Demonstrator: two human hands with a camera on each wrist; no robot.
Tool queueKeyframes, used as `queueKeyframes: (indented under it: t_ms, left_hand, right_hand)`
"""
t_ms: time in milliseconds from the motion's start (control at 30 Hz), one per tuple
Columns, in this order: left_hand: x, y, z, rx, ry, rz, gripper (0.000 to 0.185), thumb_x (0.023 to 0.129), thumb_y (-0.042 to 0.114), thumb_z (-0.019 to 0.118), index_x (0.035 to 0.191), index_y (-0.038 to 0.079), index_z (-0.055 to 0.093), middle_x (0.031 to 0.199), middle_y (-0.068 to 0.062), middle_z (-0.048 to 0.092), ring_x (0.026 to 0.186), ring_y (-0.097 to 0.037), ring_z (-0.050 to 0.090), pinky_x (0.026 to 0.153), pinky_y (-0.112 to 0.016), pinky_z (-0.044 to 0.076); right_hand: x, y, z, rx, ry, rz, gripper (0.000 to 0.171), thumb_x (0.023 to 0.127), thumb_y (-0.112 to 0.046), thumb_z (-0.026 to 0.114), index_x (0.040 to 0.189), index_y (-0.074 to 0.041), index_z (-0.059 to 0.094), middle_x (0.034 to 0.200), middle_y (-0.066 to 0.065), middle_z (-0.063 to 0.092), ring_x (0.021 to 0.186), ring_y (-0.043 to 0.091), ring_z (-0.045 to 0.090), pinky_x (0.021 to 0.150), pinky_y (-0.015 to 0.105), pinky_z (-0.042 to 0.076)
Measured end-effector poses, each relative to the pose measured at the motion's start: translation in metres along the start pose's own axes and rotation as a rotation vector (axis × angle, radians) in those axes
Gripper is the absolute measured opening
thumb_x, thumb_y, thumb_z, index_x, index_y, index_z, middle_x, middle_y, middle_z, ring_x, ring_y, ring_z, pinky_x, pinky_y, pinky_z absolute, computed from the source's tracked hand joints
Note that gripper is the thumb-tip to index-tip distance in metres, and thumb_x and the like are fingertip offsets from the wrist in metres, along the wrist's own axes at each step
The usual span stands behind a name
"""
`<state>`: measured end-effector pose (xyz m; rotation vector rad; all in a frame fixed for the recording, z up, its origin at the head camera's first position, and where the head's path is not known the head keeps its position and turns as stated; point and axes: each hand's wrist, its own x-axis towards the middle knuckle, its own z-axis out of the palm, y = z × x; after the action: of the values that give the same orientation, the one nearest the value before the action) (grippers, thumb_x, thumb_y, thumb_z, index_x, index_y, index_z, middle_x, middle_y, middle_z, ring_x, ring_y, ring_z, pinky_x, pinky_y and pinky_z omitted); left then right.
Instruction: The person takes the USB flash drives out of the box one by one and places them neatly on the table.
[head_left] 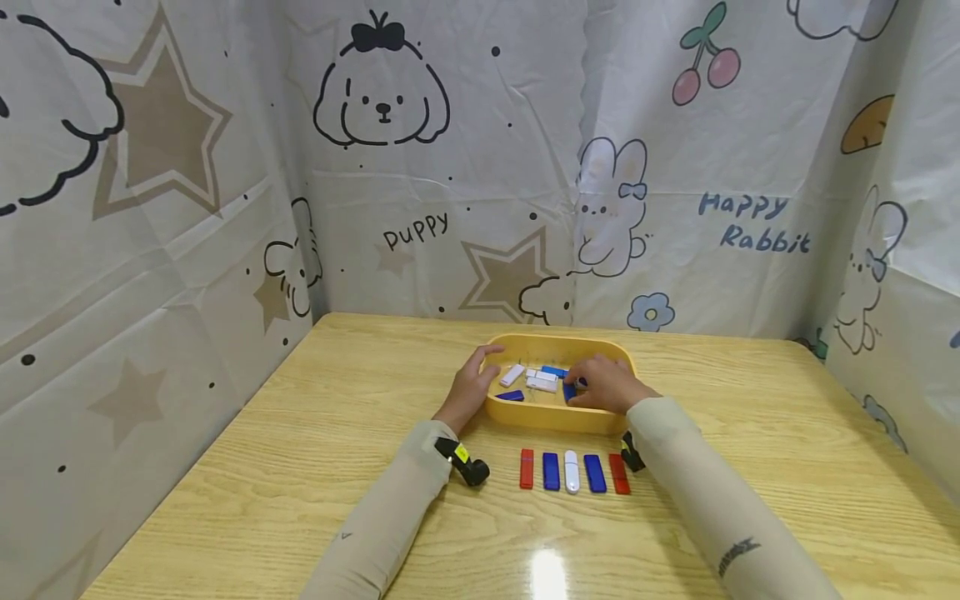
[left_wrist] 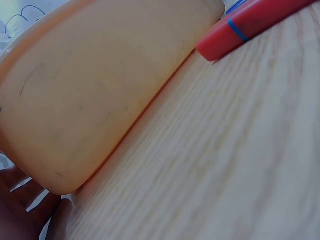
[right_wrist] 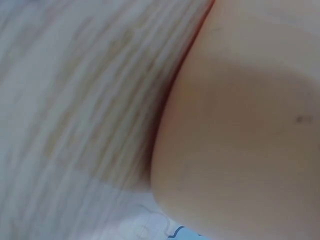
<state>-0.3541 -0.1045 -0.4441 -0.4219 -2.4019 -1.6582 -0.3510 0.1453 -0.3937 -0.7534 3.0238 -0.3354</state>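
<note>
A yellow plastic box (head_left: pixel 558 419) stands on the table, with white and blue sticks that look like USB sticks inside. My left hand (head_left: pixel 469 388) holds the box's left end, fingers along the outside and thumb over the rim; in the left wrist view its fingers (left_wrist: pixel 30 205) show past the box's corner. My right hand (head_left: pixel 606 384) reaches in over the right part of the box. Its thumb and fingers pinch a dark blue USB stick (head_left: pixel 569 393), partly hidden. Left of it lie white USB sticks (head_left: pixel 542 381), a brighter blue one (head_left: pixel 553 371) and another dark blue one (head_left: pixel 511 396).
In front of the box lies a row: a red stick (head_left: pixel 527 469), a blue one (head_left: pixel 551 472), a white one (head_left: pixel 572 472), another blue one (head_left: pixel 595 473) and a red one (head_left: pixel 619 474). Printed cloth (head_left: pixel 480 167) hangs behind the wooden table (head_left: pixel 360 375) and at both sides.
</note>
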Motion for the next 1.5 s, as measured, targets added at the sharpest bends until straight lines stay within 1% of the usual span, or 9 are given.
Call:
queueKeyframes:
  t_ms: [233,533,933,1200,1500]
  left_hand:
    - [0.0004,0.0014,-0.0013,-0.016,-0.008,-0.003,0.036,0.097,0.016,0.045,0.133,0.015,0.052,0.144,-0.006,0.047,0.139,-0.024,0.034,0.114,-0.048,0.023]
    - [0.0017,-0.0001,-0.0015,-0.02,-0.01,0.001,0.037,0.097,0.017,0.045,0.133,0.014,0.052,0.144,-0.006,0.047,0.139,-0.025,0.034,0.114,-0.048,0.023]
    - [0.0018,-0.0019,-0.0018,-0.023,-0.015,-0.003,0.036,0.098,0.017,0.045,0.133,0.016,0.052,0.144,-0.005,0.047,0.139,-0.024,0.033,0.114,-0.048,0.022]
    - [0.0007,0.0003,-0.0008,-0.028,-0.022,-0.01,0.037,0.098,0.017,0.044,0.134,0.015,0.051,0.146,-0.005,0.045,0.14,-0.024,0.033,0.114,-0.048,0.022]
    - [-0.0006,0.0008,-0.0004,-0.029,-0.019,-0.018,0.036,0.098,0.016,0.045,0.134,0.016,0.051,0.146,-0.005,0.045,0.139,-0.023,0.033,0.114,-0.047,0.022]
  right_hand:
    - [0.0008,0.0002,0.0004,0.006,0.011,-0.01,0.03,0.08,-0.033,0.078,0.105,-0.016,0.074,0.112,0.001,0.068,0.101,0.023,0.055,0.079,0.044,0.034]
    - [-0.0005,-0.0023,0.0004,-0.009,-0.002,0.006,0.036,0.081,-0.034,0.077,0.111,-0.015,0.073,0.118,0.005,0.064,0.109,0.027,0.05,0.085,0.051,0.034]
    - [-0.0004,-0.0024,0.001,-0.009,-0.031,0.028,0.04,0.082,-0.035,0.076,0.116,-0.015,0.07,0.124,0.007,0.063,0.115,0.029,0.049,0.091,0.057,0.032]
    - [-0.0018,-0.0015,0.0021,-0.013,-0.041,0.048,0.041,0.082,-0.036,0.075,0.118,-0.017,0.07,0.121,0.004,0.064,0.115,0.029,0.047,0.092,0.057,0.029]
    - [-0.0014,-0.0024,0.001,-0.005,-0.031,0.056,0.043,0.08,-0.044,0.075,0.114,-0.018,0.072,0.113,0.001,0.066,0.107,0.026,0.048,0.092,0.056,0.028]
